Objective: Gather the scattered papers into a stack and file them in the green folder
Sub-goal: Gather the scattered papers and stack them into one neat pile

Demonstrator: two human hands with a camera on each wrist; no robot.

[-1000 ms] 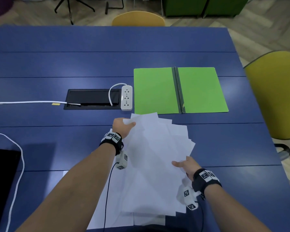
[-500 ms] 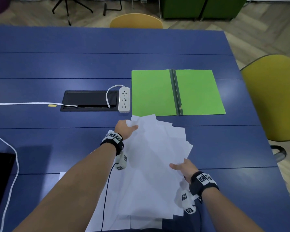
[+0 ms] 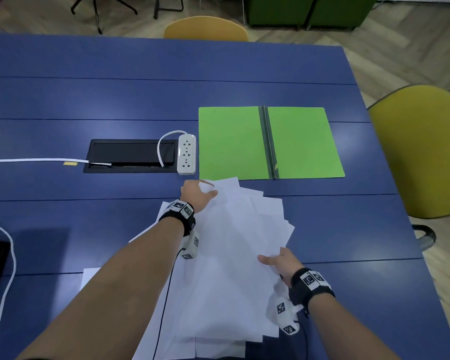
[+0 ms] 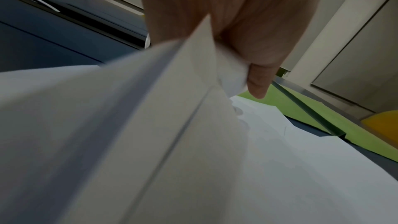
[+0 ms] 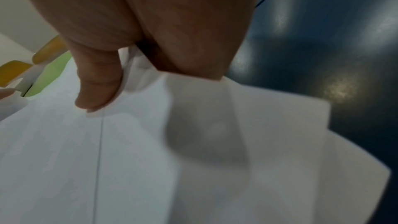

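Fingers [image 4: 256,81] of left hand [image 3: 196,194] pinching far corner of the papers [image 3: 234,255], thumb on top; right hand [image 3: 279,263] gripping the near right edge, thumb over the sheets (curled fingers mostly hidden underneath). Holding a fanned, uneven bundle just above blue table [image 3: 89,100], edges not squared. Lying under the bundle, a few sheets [image 3: 89,278] not yet collected, near the front edge. Sitting open and empty just beyond the bundle, green folder [image 3: 270,141], beside power strip [image 3: 186,154]. Gathering mostly done, judging by this; remaining: picking up leftovers, squaring, filing, probably closing.
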